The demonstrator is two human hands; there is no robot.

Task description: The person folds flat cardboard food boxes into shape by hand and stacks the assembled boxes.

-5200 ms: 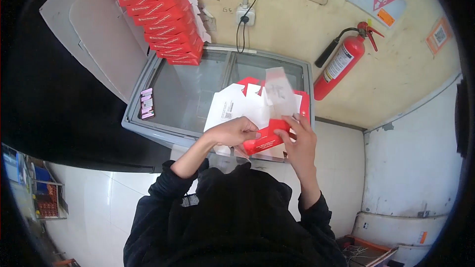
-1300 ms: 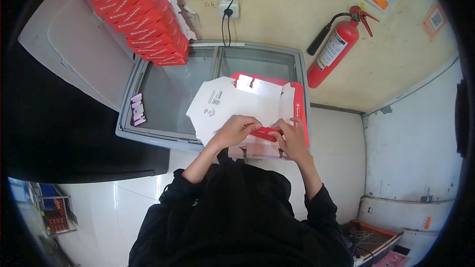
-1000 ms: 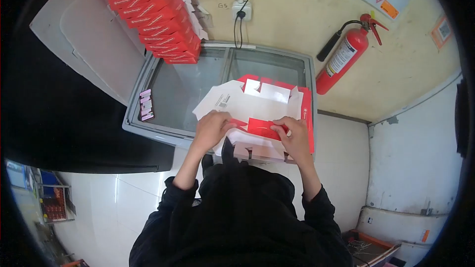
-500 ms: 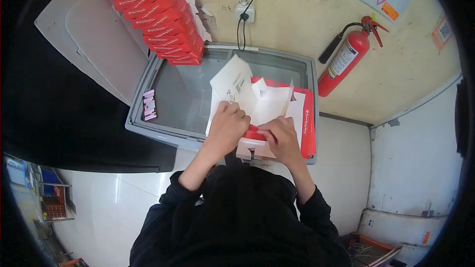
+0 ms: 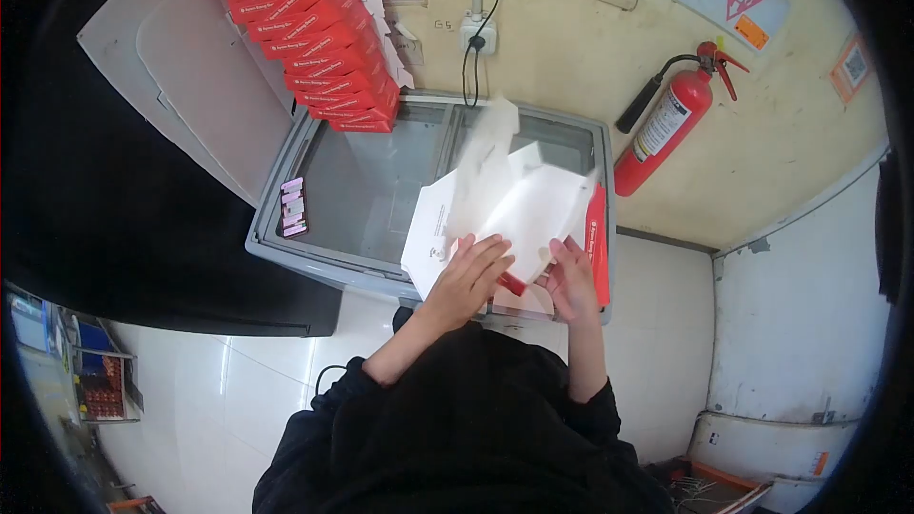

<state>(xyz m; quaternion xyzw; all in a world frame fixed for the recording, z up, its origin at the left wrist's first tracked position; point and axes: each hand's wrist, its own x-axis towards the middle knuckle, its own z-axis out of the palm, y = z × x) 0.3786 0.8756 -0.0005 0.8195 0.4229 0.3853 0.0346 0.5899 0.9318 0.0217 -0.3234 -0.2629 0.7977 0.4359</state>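
I am holding a partly folded white-and-red box (image 5: 549, 202) between my two hands, near the front edge of a glass-topped freezer (image 5: 357, 195). My left hand (image 5: 464, 287) is lying along the box's near left side, its fingers stretched out and slightly apart, resting on it rather than wrapping around it. My right hand (image 5: 575, 287) is touching the near right corner with thumb raised and fingers bending; I cannot tell whether they are gripping. A white flap (image 5: 488, 148) is standing up on the far left side, blurred. Flat cardboard (image 5: 426, 233) is lying beneath the box, with red cardboard (image 5: 598, 247) showing at the right. A phone (image 5: 294, 207) is lying near the freezer's left edge, its screen glowing. Behind it, a tall stack of red boxes (image 5: 319, 48) is leaning, and a red fire extinguisher (image 5: 664, 128) is hanging at the wall, to the right.
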